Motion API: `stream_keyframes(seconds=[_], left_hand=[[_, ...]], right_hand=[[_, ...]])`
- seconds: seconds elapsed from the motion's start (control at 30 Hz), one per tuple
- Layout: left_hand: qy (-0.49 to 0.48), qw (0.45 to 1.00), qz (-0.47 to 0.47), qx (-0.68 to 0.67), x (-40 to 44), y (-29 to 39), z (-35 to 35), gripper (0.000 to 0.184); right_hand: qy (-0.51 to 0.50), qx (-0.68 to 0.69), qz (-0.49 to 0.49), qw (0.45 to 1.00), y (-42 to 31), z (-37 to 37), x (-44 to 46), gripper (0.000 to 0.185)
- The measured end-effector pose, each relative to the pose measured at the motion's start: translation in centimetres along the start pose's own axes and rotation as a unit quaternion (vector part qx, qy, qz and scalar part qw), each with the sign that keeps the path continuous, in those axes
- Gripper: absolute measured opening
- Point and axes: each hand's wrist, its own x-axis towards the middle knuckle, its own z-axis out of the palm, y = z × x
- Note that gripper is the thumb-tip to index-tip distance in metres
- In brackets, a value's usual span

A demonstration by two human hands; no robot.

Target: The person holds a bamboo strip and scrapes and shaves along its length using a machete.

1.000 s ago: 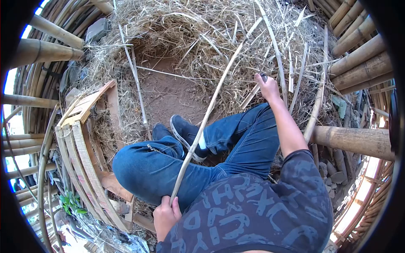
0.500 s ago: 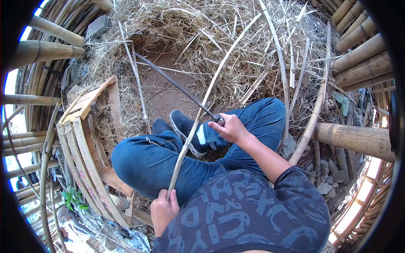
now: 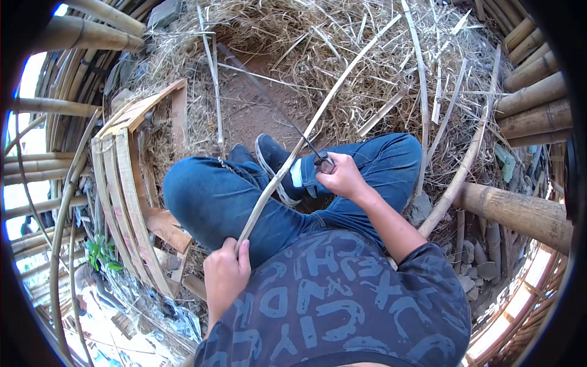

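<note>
My left hand (image 3: 227, 272) is closed around the near end of a long, pale bamboo strip (image 3: 265, 197) beside my left knee. Slanting away over my crossed legs, the strip reaches to the upper middle of the view. A dark handle is gripped in my right hand (image 3: 343, 177), above my right shin. From it extends the long, thin blade of a machete-like knife (image 3: 264, 90), pointing up and left. The blade crosses the strip near my shoe (image 3: 273, 156) and is blurred; whether they touch I cannot tell.
Straw-like shavings (image 3: 342, 79) and loose strips cover the ground ahead, around bare soil (image 3: 247, 116). A slatted wooden crate (image 3: 125, 202) lies at left. Thick bamboo poles (image 3: 516, 211) jut in from both sides. Stones (image 3: 471, 260) lie at right, a green plant (image 3: 101, 254) at left.
The whole view has shifted, with the scene sitting higher and further right. My left hand has moved left beside my knee, still holding the strip. The knife stays in my right hand, its blade now blurred.
</note>
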Motion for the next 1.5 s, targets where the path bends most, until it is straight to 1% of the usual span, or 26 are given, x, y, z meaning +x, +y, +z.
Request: stream_keyframes(seconds=[0.07, 0.1, 0.13, 0.2, 0.23, 0.27, 0.33, 0.37, 0.4, 0.47, 0.5, 0.53, 0.6, 0.63, 0.73, 0.77, 0.93, 1.0, 1.03, 1.1, 1.13, 1.2, 1.23, 1.33, 1.47, 1.5], left_hand=[[-0.007, 0.999, -0.003, 0.037, -0.2, 0.5, -0.4, 0.033], [-0.017, 0.998, 0.0, 0.059, -0.4, 0.7, -0.6, 0.035], [-0.014, 0.998, -0.006, 0.061, -0.5, 0.8, -0.8, 0.035], [-0.036, 0.998, 0.002, 0.055, -0.7, 0.9, -1.2, 0.036], [-0.044, 0.996, 0.019, 0.078, -0.8, 0.6, -1.3, 0.036], [-0.038, 0.996, 0.015, 0.079, -1.1, 0.2, -1.2, 0.036], [-0.002, 0.991, 0.062, 0.12, -1.5, -0.4, -1.2, 0.036], [0.015, 0.987, 0.058, 0.153, -1.9, -0.5, -1.5, 0.036], [0.024, 0.987, 0.051, 0.153, -2.1, -0.2, -1.9, 0.036], [0.06, 0.977, -0.034, 0.202, -2.5, 0.1, -2.7, 0.038], [0.085, 0.972, -0.034, 0.217, -2.5, -0.1, -2.8, 0.043], [0.093, 0.97, -0.044, 0.219, -2.4, -0.6, -2.9, 0.043], [0.076, 0.973, -0.007, 0.216, -1.8, -1.9, -2.5, 0.048], [0.093, 0.971, 0.005, 0.222, -1.5, -2.5, -2.1, 0.051], [0.087, 0.969, 0.007, 0.231, -0.9, -3.0, -1.8, 0.054], [0.083, 0.968, -0.006, 0.238, -0.7, -2.7, -1.7, 0.056], [0.073, 0.962, -0.007, 0.264, 0.2, -1.4, -1.6, 0.06], [0.067, 0.962, 0.001, 0.266, 0.3, -1.4, -1.4, 0.061], [0.075, 0.962, 0.002, 0.261, 0.3, -1.7, -1.2, 0.062], [0.08, 0.963, 0.007, 0.258, 0.5, -1.8, -1.0, 0.062], [0.087, 0.961, -0.007, 0.262, 0.3, -1.8, -0.9, 0.063], [0.088, 0.96, -0.02, 0.265, 0.2, -1.7, -0.5, 0.063], [0.096, 0.957, -0.026, 0.274, 0.2, -1.7, -0.4, 0.063], [0.106, 0.95, -0.035, 0.291, 0.2, -1.6, -0.1, 0.063], [0.122, 0.945, -0.03, 0.302, 0.2, -2.0, 0.2, 0.062], [0.121, 0.945, -0.027, 0.303, 0.2, -1.9, 0.2, 0.062]], right_hand=[[-0.013, 0.15, 0.045, 0.988, 0.8, 1.1, -1.0, 0.013], [-0.021, 0.188, 0.075, 0.979, 0.5, 1.1, -1.6, 0.01], [-0.027, 0.189, 0.072, 0.979, 0.6, 1.3, -2.1, 0.01], [-0.002, 0.192, 0.077, 0.978, 0.9, 1.3, -2.9, 0.009], [0.002, 0.195, 0.068, 0.978, 0.8, 1.2, -3.2, 0.008], [-0.002, 0.197, 0.063, 0.978, 0.4, 1.0, -3.5, 0.008], [-0.008, 0.174, 0.063, 0.983, -0.2, 0.5, -4.0, 0.006], [0.018, 0.083, -0.001, 0.996, -0.1, 0.3, -4.0, 0.017], [0.013, 0.084, -0.012, 0.996, -1.1, 0.0, -4.0, 0.017], [-0.023, 0.108, -0.007, 0.994, -3.7, -0.6, -4.0, 0.027], [-0.035, 0.07, -0.017, 0.997, -3.5, -0.5, -3.6, 0.038], [-0.042, 0.073, -0.027, 0.996, -3.4, -0.4, -3.2, 0.038], [-0.084, 0.126, 0.035, 0.988, -3.5, 0.0, -2.6, 0.041], [-0.068, 0.117, 0.008, 0.991, -4.1, 0.2, -2.6, 0.048], [-0.064, 0.132, 0.008, 0.989, -3.2, 1.2, -1.8, 0.051], [-0.063, 0.131, 0.011, 0.989, -2.7, 1.4, -1.6, 0.051], [-0.064, 0.142, 0.045, 0.987, 0.2, 2.2, -0.6, 0.055], [-0.063, 0.094, 0.031, 0.993, 0.0, 1.7, -0.6, 0.055], [-0.059, 0.094, 0.035, 0.993, -0.3, 1.6, -0.9, 0.055], [-0.051, 0.09, 0.018, 0.994, -3.4, 1.3, -1.6, 0.055], [-0.05, 0.093, 0.025, 0.994, -3.9, 1.4, -1.9, 0.055], [-0.053, 0.017, -0.014, 0.998, -4.2, 1.3, -1.8, 0.055], [-0.059, -0.026, -0.012, 0.998, -3.9, 1.4, -1.7, 0.055], [-0.064, -0.008, -0.015, 0.998, -2.2, 1.7, -1.4, 0.054], [-0.06, 0.008, -0.012, 0.998, -2.6, 1.0, -1.4, 0.055], [-0.054, -0.011, -0.013, 0.998, -2.0, 1.2, -1.4, 0.056]])
